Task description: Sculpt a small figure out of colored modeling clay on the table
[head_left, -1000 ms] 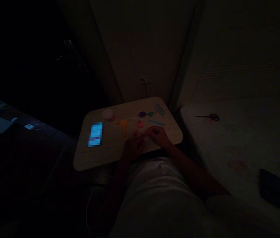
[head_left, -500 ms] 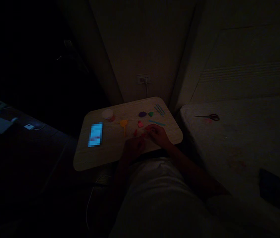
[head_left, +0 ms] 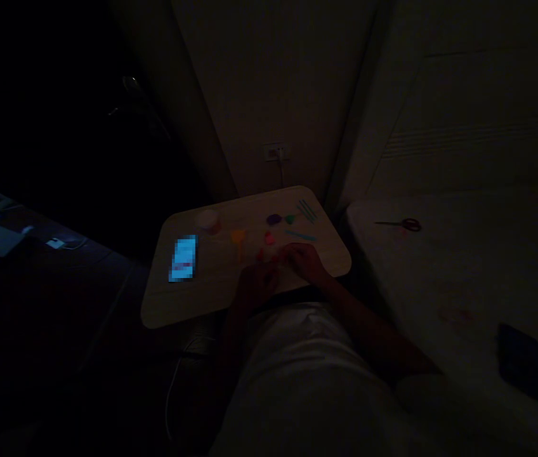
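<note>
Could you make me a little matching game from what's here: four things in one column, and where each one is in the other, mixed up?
Things:
1. Scissors
2. Lit screen
3. Purple lump
4. Right hand

Places:
A. Next to the green piece
B. Near the left hand, over the near side of the table
C. On the pale surface to the right of the table
D. On the left part of the table

Right pairs: 1-C, 2-D, 3-A, 4-B
</note>
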Tool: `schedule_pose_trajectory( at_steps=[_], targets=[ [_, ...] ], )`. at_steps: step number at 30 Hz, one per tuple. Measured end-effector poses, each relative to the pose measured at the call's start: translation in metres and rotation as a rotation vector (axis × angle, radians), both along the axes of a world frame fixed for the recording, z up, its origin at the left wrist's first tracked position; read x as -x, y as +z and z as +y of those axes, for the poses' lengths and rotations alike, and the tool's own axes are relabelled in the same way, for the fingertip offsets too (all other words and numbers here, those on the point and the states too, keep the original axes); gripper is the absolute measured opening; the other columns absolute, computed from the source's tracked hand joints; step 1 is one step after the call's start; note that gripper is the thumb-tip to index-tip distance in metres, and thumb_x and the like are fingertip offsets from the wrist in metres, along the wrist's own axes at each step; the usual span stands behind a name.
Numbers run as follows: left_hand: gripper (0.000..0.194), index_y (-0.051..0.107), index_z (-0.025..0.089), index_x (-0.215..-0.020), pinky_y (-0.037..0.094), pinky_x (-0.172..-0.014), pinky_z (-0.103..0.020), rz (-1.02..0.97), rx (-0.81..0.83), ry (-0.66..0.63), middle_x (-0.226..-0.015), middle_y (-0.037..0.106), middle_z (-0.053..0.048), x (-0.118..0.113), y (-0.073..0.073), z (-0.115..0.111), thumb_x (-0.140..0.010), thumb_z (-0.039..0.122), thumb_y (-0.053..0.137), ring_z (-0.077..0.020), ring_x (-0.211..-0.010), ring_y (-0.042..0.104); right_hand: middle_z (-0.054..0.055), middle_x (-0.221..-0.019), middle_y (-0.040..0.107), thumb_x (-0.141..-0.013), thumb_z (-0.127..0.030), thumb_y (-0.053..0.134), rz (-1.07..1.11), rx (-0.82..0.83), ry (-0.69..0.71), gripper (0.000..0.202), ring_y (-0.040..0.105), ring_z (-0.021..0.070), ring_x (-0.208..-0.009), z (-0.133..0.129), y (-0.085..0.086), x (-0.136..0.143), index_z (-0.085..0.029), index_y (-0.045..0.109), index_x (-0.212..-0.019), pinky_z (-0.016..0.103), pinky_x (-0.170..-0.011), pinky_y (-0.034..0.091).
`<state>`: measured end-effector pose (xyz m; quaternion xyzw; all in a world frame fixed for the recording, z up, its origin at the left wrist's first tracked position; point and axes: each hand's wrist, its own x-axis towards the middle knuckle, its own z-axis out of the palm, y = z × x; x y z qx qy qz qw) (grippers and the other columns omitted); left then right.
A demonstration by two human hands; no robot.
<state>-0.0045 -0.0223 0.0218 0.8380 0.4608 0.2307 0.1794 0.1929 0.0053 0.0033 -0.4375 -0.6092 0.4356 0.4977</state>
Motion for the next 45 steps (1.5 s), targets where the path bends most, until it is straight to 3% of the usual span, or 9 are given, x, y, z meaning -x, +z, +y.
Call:
schedule_pose_trajectory(
  at_steps=[4,12,15,21,26,31,36,40,45],
  targets=[
    [0.016,0.071,0.019,-0.09,0.048,-0.071,-0.03,0.008,0.0,0.008,-0.087,0.077,-0.007,0.0,0.001,0.0,-0.092,0.022,0.055,-0.0212,-0.077,0.07,0.001,-0.062,0.061,-0.095,-0.046,0.051,-0.04,-0.018,-0.016,0.041,0.056,0.0151,-0.063,0.0,0.001,0.0,-0.021,0.061,-0.064,0.028,-0.064,0.045],
    [0.018,0.073,0.019,-0.09,0.049,-0.071,-0.031,0.008,0.02,0.005,-0.089,0.078,-0.007,0.0,0.001,0.0,-0.093,0.024,0.055,-0.0217,-0.077,0.071,-0.002,-0.059,0.061,-0.069,-0.042,0.075,0.018,0.104,-0.105,0.027,0.051,0.0123,-0.056,0.001,-0.007,0.004,-0.021,0.058,-0.065,0.024,-0.053,0.038],
    [0.019,0.073,0.019,-0.093,0.05,-0.073,-0.031,-0.015,0.021,0.007,-0.091,0.079,-0.008,0.0,0.0,0.0,-0.093,0.024,0.055,-0.0219,-0.079,0.071,0.001,-0.059,0.064,-0.072,-0.045,0.074,0.017,0.135,-0.077,0.029,0.054,0.0133,-0.055,0.0,-0.005,0.004,-0.021,0.06,-0.064,0.025,-0.053,0.04],
    [0.018,0.073,0.02,-0.096,0.051,-0.074,-0.033,-0.021,-0.008,-0.001,-0.09,0.078,-0.008,0.0,-0.003,0.001,-0.093,0.023,0.056,-0.0226,-0.081,0.071,0.003,-0.061,0.067,-0.092,-0.053,0.054,0.054,0.102,0.009,0.045,0.059,0.0144,-0.055,-0.001,0.001,0.003,-0.02,0.066,-0.065,0.027,-0.056,0.046],
    [0.018,0.068,0.019,-0.097,0.054,-0.081,-0.034,-0.117,-0.075,-0.041,-0.095,0.075,-0.008,0.002,-0.006,0.003,-0.097,0.023,0.051,-0.0218,-0.087,0.069,0.002,-0.061,0.066,-0.088,-0.05,0.061,0.068,0.084,-0.038,0.036,0.057,0.0138,-0.055,0.001,-0.003,0.003,-0.02,0.065,-0.069,0.026,-0.055,0.045],
    [0.018,0.061,0.02,-0.092,0.052,-0.08,-0.035,-0.152,-0.113,-0.024,-0.091,0.069,-0.008,0.001,-0.01,0.006,-0.099,0.022,0.045,-0.0219,-0.086,0.064,0.004,-0.078,0.074,-0.076,-0.041,0.075,0.098,0.073,-0.059,0.025,0.064,0.0158,-0.066,0.004,-0.007,0.003,-0.02,0.073,-0.089,0.027,-0.062,0.052],
    [0.014,0.053,0.022,-0.086,0.052,-0.08,-0.034,-0.206,-0.165,-0.026,-0.085,0.062,-0.005,0.004,-0.01,0.008,-0.087,0.011,0.044,-0.0207,-0.082,0.059,0.002,-0.072,0.072,-0.071,-0.039,0.081,0.15,0.109,-0.051,0.026,0.063,0.0146,-0.061,0.001,-0.003,0.005,-0.02,0.069,-0.084,0.026,-0.058,0.051],
    [0.018,0.052,0.022,-0.092,0.055,-0.083,-0.036,-0.207,-0.224,0.002,-0.09,0.062,-0.006,0.005,-0.009,0.007,-0.079,0.01,0.051,-0.0222,-0.087,0.061,0.0,-0.061,0.067,-0.075,-0.045,0.081,0.066,0.134,0.03,0.028,0.059,0.0137,-0.054,-0.002,-0.001,0.005,-0.019,0.068,-0.073,0.025,-0.052,0.045],
    [0.016,0.058,0.022,-0.105,0.056,-0.096,-0.042,-0.179,-0.271,-0.009,-0.102,0.068,-0.008,0.003,-0.01,0.005,-0.09,0.019,0.055,-0.0245,-0.1,0.065,0.004,-0.08,0.079,-0.081,-0.043,0.078,-0.069,-0.035,0.074,0.023,0.068,0.0173,-0.07,-0.001,-0.003,0.005,-0.02,0.08,-0.079,0.028,-0.067,0.051]
  ],
)
